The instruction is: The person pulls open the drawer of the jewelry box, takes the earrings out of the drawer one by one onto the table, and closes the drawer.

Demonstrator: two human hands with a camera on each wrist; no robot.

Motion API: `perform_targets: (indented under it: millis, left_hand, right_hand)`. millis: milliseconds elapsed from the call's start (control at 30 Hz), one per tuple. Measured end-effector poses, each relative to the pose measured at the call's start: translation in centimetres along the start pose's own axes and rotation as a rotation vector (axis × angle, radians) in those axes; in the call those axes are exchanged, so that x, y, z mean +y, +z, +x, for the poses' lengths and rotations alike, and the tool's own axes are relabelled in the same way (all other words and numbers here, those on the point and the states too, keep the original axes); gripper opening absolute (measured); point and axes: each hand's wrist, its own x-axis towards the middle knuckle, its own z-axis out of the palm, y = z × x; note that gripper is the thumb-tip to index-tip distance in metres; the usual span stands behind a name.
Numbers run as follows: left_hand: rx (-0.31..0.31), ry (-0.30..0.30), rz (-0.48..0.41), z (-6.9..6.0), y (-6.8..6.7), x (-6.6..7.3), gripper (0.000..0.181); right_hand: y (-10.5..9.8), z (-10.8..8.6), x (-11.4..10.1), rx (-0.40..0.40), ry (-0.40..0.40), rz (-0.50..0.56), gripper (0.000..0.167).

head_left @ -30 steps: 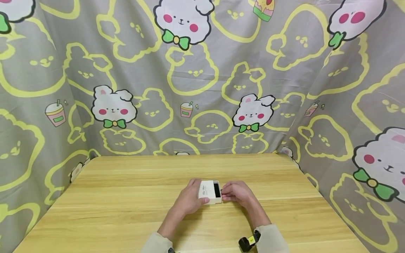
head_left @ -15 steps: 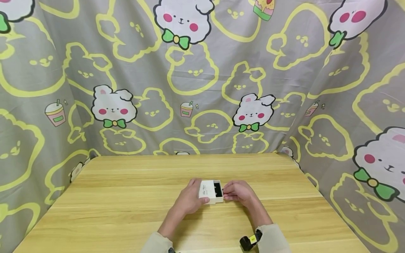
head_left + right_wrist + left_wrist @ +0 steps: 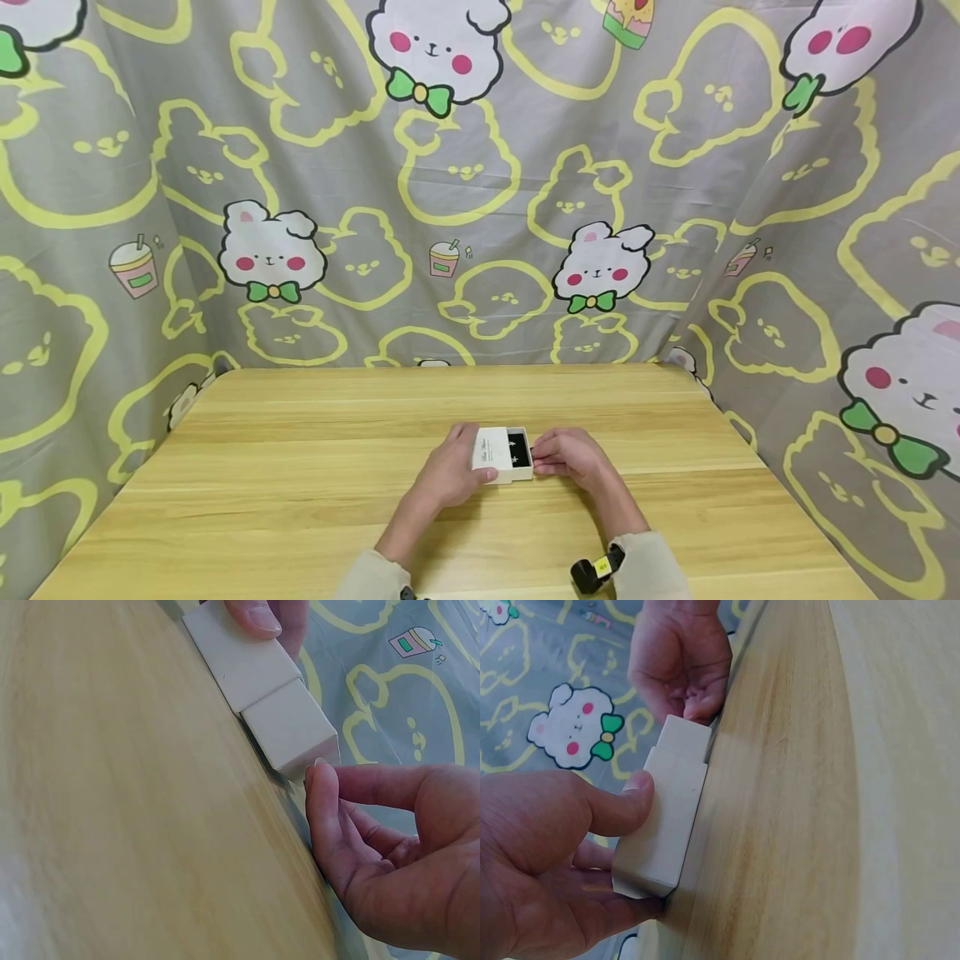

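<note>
A small white jewelry box (image 3: 492, 454) with dark lettering lies on the table, its drawer (image 3: 291, 724) partly out of the sleeve toward the right. Black lining shows in the drawer, with a pair of tiny silvery pieces (image 3: 514, 459), seemingly earrings, on it. My left hand (image 3: 450, 471) grips the sleeve, thumb on the near side (image 3: 667, 814) and fingers around the far side. At the drawer's right end, the thumb and forefinger of my right hand (image 3: 573, 454) pinch together on what looks like a small dark pull tab; the fingers mostly hide it.
The wooden table (image 3: 300, 433) extends around both hands. Behind it and at both sides hangs a grey cartoon-print curtain (image 3: 480, 200). A black wrist device (image 3: 592, 573) with a yellow label sits at my right cuff.
My right hand has moved slightly right, and the drawer has slid farther out of the sleeve. More black lining and the small silvery pieces now show. The left hand keeps its hold.
</note>
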Motion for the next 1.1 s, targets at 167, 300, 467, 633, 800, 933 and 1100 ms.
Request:
perform_targets:
  millis: [167,300,467,633,800,933,1100]
  left_hand:
    - [-0.002,-0.006,-0.005,0.0,0.0,0.0,0.081]
    - [-0.006,-0.014,-0.001,0.0,0.0,0.0,0.081]
    - [-0.012,-0.022,0.000,0.0,0.0,0.1,0.081]
    - [-0.016,-0.024,-0.001,0.0,-0.1,0.1,0.081]
    - [-0.018,-0.026,-0.001,0.0,0.0,0.1,0.082]
    - [-0.019,-0.029,0.001,0.0,0.0,0.1,0.082]
    - [-0.018,-0.025,0.000,0.0,0.0,0.0,0.082]
  right_hand:
    - [-0.1,-0.1,-0.1,-0.015,-0.008,-0.002,0.021]
    - [-0.3,-0.2,-0.2,-0.029,-0.016,-0.003,0.022]
    - [-0.5,-0.2,-0.2,-0.041,-0.019,-0.001,0.020]
    - [-0.7,-0.3,-0.2,-0.048,-0.021,0.001,0.018]
    - [-0.9,-0.2,-0.1,-0.052,-0.020,0.004,0.019]
    - [-1.0,-0.3,-0.2,-0.054,-0.020,0.002,0.020]
    - [-1.1,-0.3,-0.2,-0.059,-0.017,-0.010,0.020]
